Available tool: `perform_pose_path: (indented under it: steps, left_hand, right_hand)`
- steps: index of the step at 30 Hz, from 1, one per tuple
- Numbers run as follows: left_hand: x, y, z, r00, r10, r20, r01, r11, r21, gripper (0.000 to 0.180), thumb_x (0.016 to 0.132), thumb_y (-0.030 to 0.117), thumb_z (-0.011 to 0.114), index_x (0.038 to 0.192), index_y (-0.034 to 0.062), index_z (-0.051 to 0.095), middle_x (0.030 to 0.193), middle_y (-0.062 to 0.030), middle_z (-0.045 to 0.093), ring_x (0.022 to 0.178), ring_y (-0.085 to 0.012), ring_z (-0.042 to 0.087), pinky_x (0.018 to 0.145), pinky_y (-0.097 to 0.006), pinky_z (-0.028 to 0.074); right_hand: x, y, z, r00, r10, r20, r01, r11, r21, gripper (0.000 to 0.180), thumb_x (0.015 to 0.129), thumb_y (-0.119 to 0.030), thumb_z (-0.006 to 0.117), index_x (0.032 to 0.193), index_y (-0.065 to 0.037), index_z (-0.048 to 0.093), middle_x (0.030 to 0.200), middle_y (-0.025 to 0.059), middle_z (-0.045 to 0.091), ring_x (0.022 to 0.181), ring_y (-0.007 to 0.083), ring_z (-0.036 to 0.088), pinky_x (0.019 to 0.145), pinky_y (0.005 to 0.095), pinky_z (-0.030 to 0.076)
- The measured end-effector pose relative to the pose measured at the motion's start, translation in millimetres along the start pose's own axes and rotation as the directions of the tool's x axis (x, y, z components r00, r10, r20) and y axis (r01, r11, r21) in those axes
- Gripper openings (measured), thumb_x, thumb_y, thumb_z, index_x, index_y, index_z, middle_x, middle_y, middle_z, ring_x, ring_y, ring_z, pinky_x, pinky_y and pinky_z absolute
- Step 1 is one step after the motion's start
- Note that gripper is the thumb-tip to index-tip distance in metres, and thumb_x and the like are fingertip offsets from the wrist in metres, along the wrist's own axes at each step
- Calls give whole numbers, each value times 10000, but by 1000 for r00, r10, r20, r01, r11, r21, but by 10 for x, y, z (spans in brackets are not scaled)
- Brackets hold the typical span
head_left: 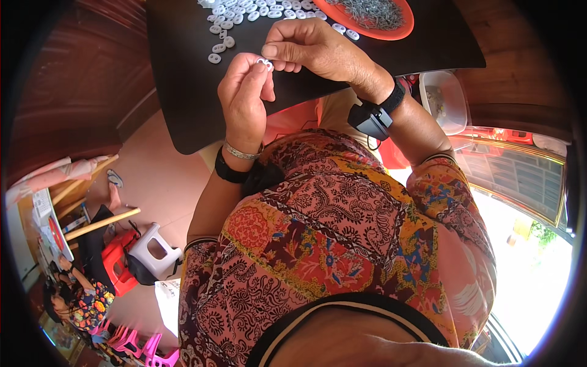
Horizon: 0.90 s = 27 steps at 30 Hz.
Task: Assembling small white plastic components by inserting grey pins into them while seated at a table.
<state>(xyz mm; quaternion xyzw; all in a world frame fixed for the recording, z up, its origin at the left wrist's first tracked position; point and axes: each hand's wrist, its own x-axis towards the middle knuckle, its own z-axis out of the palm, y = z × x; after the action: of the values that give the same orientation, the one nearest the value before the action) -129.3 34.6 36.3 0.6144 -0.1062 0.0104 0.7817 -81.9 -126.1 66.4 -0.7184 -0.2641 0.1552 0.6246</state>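
Holding one small white ring [265, 62] between both hands, above the near edge of the dark tabletop [183, 92]. Near to far:

- Your left hand [244, 98] is the nearer one. It comes up from the lower edge with a silver bracelet [239, 151] and a black band [229, 173] on the wrist. Thumb and forefinger are pressed together on the ring's left side, tips pointing up and away from you.
- The ring sits at the top of that pinch, right where the two hands meet. It looks roughly flat-on to the camera; I can't tell its exact tilt, as it is small and partly covered by fingertips.
- Your right hand [312, 52] comes in from the right, just beyond and beside the left. Its fingers curl down onto the ring's right side, touching it. I can't tell whether they grip it or only rest on it. A black wrist device [372, 118] sits on that forearm.
- So the ring lies up and slightly right of the left pinch, and left of and below the right knuckles. Both hands touch it; the left carries it.
- Farther out on the tabletop is a loose spread of matching white rings [244, 15], well apart from the held one.
- Beyond those, at the far right, is an orange dish [400, 27] holding small grey metal pieces [370, 12].
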Motion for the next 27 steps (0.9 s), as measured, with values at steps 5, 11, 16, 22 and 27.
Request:
perform_pose_path:
  steps: [5, 11, 16, 22, 27]
  left_hand:
    - [33, 12, 16, 999, 30, -19, -31, 999, -30, 143, 908, 85, 464, 799, 7, 514, 635, 5, 474, 521, -40, 397, 469, -190, 318]
    - [39, 24, 22, 999, 26, -27, -27, 999, -22, 145, 907, 82, 465, 784, 13, 503, 629, 8, 465, 518, -41, 394, 470, -191, 317]
    - [46, 20, 27, 999, 37, -25, -37, 999, 2, 149, 909, 84, 459, 781, 13, 492, 623, 13, 455, 518, -40, 388, 469, -191, 312]
    - [40, 3, 45, 997, 61, -54, -57, 996, 76, 160, 921, 106, 453, 801, 11, 504, 621, 19, 444, 516, -41, 369, 471, -194, 304]
    - [24, 17, 40, 996, 66, -53, -60, 993, 101, 185, 928, 134, 456, 804, 16, 524, 620, 24, 446, 517, -41, 360, 481, -195, 306]
  right_hand:
    - [11, 7, -20, 999, -32, -34, 32, 999, 13, 206, 926, -214, 576, 857, -22, 609, 695, -34, 530, 646, 38, 477, 578, 182, 405]
    - [2, -23, 37, 996, -68, -66, 64, 996, -62, 192, 925, -202, 580, 881, -18, 612, 720, -38, 545, 670, 38, 489, 605, 187, 423]
    - [-5, -1, 47, 986, -116, -119, 78, 955, -285, 185, 913, -200, 594, 873, -21, 616, 716, -13, 579, 673, 63, 521, 620, 220, 449]
    - [-18, -63, 120, 951, -261, -165, 125, 815, -566, 156, 872, -185, 631, 828, -37, 609, 655, 63, 593, 583, 147, 557, 553, 268, 450]
    - [-8, -92, 132, 939, -317, -132, 170, 763, -624, 144, 864, -177, 632, 820, -42, 609, 645, 79, 584, 563, 178, 556, 533, 281, 443]
